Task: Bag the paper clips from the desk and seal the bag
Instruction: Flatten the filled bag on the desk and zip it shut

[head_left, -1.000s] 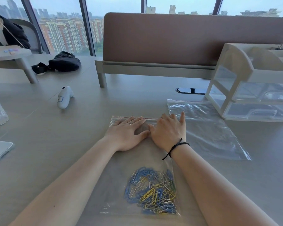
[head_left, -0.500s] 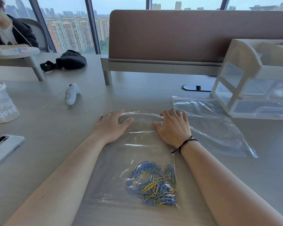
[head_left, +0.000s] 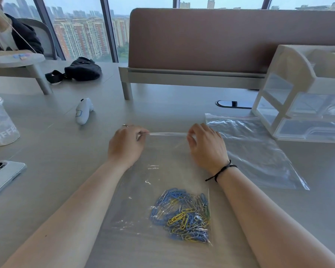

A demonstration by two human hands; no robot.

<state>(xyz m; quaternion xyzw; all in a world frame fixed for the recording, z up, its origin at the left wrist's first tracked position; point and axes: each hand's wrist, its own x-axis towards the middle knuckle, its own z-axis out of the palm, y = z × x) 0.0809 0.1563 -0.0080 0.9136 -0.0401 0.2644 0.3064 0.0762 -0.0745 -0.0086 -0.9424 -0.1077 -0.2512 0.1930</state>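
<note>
A person's left hand (head_left: 125, 145) and right hand (head_left: 206, 147) each pinch one end of the zip strip of a clear bag (head_left: 162, 171) lying flat on the desk (head_left: 46, 190), the strip stretched taut between them. The paper clips (head_left: 182, 215), blue and yellow, sit heaped inside the bag's bottom corner, nearer the body than both hands. The seal may stay partly open if the strip is only pulled, not pressed along its length. A plastic cup (head_left: 0, 122) far left of the left hand reads "COFFEE", partly cut off.
</note>
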